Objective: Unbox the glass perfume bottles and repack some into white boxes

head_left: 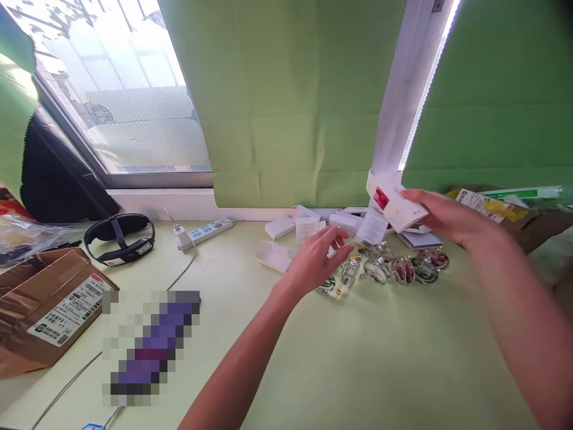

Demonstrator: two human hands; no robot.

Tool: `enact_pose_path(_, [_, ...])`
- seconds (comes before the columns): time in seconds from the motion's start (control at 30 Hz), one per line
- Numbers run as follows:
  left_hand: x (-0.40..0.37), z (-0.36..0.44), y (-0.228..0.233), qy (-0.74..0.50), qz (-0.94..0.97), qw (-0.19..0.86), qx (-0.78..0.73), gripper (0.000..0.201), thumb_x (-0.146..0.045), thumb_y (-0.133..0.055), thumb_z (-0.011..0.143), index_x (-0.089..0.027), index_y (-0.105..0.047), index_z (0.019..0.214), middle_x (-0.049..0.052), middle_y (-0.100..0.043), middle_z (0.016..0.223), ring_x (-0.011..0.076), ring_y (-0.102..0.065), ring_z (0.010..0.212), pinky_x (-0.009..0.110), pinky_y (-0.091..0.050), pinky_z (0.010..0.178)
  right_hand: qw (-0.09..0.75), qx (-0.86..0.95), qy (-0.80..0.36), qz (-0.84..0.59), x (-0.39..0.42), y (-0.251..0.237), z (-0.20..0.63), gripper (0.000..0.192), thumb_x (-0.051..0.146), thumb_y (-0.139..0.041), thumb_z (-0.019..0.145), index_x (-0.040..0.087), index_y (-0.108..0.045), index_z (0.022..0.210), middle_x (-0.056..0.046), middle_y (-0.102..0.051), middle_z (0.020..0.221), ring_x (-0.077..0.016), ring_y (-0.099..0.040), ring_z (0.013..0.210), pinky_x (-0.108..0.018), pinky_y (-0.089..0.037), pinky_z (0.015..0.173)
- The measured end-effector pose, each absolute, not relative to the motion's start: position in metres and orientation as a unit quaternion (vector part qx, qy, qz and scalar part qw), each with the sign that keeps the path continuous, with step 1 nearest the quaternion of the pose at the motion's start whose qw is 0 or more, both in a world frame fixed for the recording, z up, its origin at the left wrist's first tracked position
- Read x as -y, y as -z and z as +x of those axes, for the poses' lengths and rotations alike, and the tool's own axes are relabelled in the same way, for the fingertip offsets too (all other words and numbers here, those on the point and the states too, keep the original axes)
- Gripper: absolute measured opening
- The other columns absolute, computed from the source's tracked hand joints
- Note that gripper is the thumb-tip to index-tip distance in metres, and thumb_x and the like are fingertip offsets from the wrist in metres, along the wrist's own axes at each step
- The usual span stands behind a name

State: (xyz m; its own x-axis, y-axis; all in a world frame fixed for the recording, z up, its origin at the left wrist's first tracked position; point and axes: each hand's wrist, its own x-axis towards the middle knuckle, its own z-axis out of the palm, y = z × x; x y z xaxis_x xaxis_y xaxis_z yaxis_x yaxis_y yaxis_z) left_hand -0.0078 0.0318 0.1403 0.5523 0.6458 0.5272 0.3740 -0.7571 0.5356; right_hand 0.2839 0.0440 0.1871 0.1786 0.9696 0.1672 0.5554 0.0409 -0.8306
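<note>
My right hand grips a small white box with a red picture on it, held tilted above the back of the table. Lower and to the left is my left hand, its thumb and fingers apart and slightly curled, with nothing visible in it. Just past its fingertips lie several small oval glass pieces that look like little bottles, some clear and some dark red. Behind them are a printed white paper slip and more white boxes. An opened white box piece lies left of my left hand.
A brown carton stands at the left, near a black headband device and a power strip. A pixelated purple object lies in front. Another carton sits at the right. Green curtains hang behind.
</note>
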Motion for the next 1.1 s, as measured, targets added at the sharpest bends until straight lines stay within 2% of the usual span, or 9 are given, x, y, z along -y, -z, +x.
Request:
enact_pose_path(0.07, [-0.029, 0.001, -0.134, -0.393, 0.856, 0.177, -0.284, 0.023, -0.041, -0.053, 0.093, -0.023, -0.055, 0.107, 0.003, -0.062, 0.102, 0.0148, -0.059, 0.092, 0.028, -0.050, 0.075, 0.516, 0.535, -0.453, -0.492, -0.029, -0.165, 0.249, 0.046, 0.054, -0.055, 0.086, 0.026, -0.061, 0.121, -0.009, -0.065, 0.125, -0.0254, -0.062, 0.113, -0.035, -0.056, 0.087])
enact_pose_path(0.1, [-0.028, 0.005, -0.130, -0.409, 0.850, 0.170, -0.285, 0.024, -0.042, -0.056, 0.091, -0.023, -0.055, 0.106, 0.003, -0.061, 0.103, 0.0155, -0.059, 0.094, 0.028, -0.050, 0.075, 0.544, 0.500, -0.510, -0.441, -0.024, -0.155, 0.233, 0.040, 0.049, -0.060, 0.084, 0.027, -0.062, 0.117, -0.006, -0.067, 0.121, -0.0243, -0.063, 0.109, -0.034, -0.058, 0.082])
enact_pose_path(0.23, [-0.028, 0.019, -0.111, -0.507, 0.798, 0.117, -0.305, 0.029, -0.043, -0.063, 0.086, -0.023, -0.053, 0.105, 0.006, -0.059, 0.107, 0.0189, -0.058, 0.099, 0.031, -0.052, 0.076, 0.607, 0.420, -0.595, -0.317, -0.019, -0.131, 0.192, 0.027, 0.040, -0.066, 0.079, 0.030, -0.064, 0.104, 0.000, -0.070, 0.107, -0.0210, -0.067, 0.093, -0.032, -0.059, 0.064])
enact_pose_path(0.37, [-0.033, 0.023, -0.098, -0.576, 0.761, 0.044, -0.294, 0.028, -0.037, -0.062, 0.088, -0.023, -0.053, 0.111, 0.008, -0.060, 0.109, 0.0203, -0.058, 0.104, 0.034, -0.053, 0.080, 0.645, 0.380, -0.609, -0.260, -0.024, -0.127, 0.178, 0.019, 0.037, -0.065, 0.080, 0.032, -0.064, 0.098, 0.003, -0.069, 0.105, -0.0176, -0.065, 0.090, -0.026, -0.056, 0.058])
enact_pose_path(0.53, [-0.037, 0.023, -0.087, -0.631, 0.724, -0.015, -0.279, 0.026, -0.026, -0.060, 0.090, -0.024, -0.054, 0.116, 0.007, -0.062, 0.108, 0.0185, -0.061, 0.101, 0.037, -0.054, 0.086, 0.667, 0.341, -0.625, -0.220, -0.029, -0.122, 0.166, 0.018, 0.034, -0.067, 0.079, 0.031, -0.064, 0.097, 0.004, -0.068, 0.105, -0.0150, -0.063, 0.092, -0.026, -0.056, 0.063])
enact_pose_path(0.8, [-0.048, 0.013, -0.090, -0.587, 0.753, 0.031, -0.297, 0.030, -0.028, -0.058, 0.092, -0.026, -0.053, 0.122, 0.008, -0.057, 0.117, 0.0190, -0.057, 0.111, 0.034, -0.053, 0.085, 0.689, 0.281, -0.632, -0.219, -0.036, -0.113, 0.158, 0.016, 0.033, -0.073, 0.075, 0.027, -0.063, 0.085, 0.005, -0.069, 0.090, -0.0132, -0.064, 0.082, -0.026, -0.058, 0.065])
enact_pose_path(0.93, [-0.053, 0.008, -0.095, -0.589, 0.752, 0.035, -0.294, 0.022, -0.032, -0.064, 0.087, -0.023, -0.055, 0.106, 0.008, -0.057, 0.109, 0.0194, -0.057, 0.106, 0.035, -0.050, 0.087, 0.701, 0.274, -0.618, -0.229, -0.037, -0.111, 0.149, 0.023, 0.035, -0.076, 0.071, 0.028, -0.063, 0.088, 0.006, -0.069, 0.088, -0.0127, -0.065, 0.081, -0.027, -0.059, 0.069])
enact_pose_path(1.03, [-0.050, 0.008, -0.097, -0.623, 0.716, 0.041, -0.313, 0.019, -0.030, -0.064, 0.087, -0.021, -0.047, 0.085, 0.003, -0.059, 0.094, 0.0160, -0.058, 0.092, 0.032, -0.048, 0.082, 0.723, 0.264, -0.595, -0.231, -0.036, -0.112, 0.139, 0.026, 0.038, -0.077, 0.070, 0.028, -0.062, 0.089, 0.006, -0.067, 0.088, -0.0123, -0.065, 0.085, -0.029, -0.060, 0.076])
enact_pose_path(1.1, [-0.048, 0.009, -0.100, -0.612, 0.713, 0.059, -0.339, 0.018, -0.028, -0.062, 0.088, -0.022, -0.044, 0.087, 0.001, -0.060, 0.090, 0.0149, -0.057, 0.087, 0.031, -0.047, 0.079, 0.735, 0.281, -0.555, -0.269, -0.038, -0.112, 0.140, 0.027, 0.042, -0.074, 0.071, 0.029, -0.060, 0.089, 0.005, -0.066, 0.092, -0.0129, -0.064, 0.088, -0.031, -0.059, 0.081])
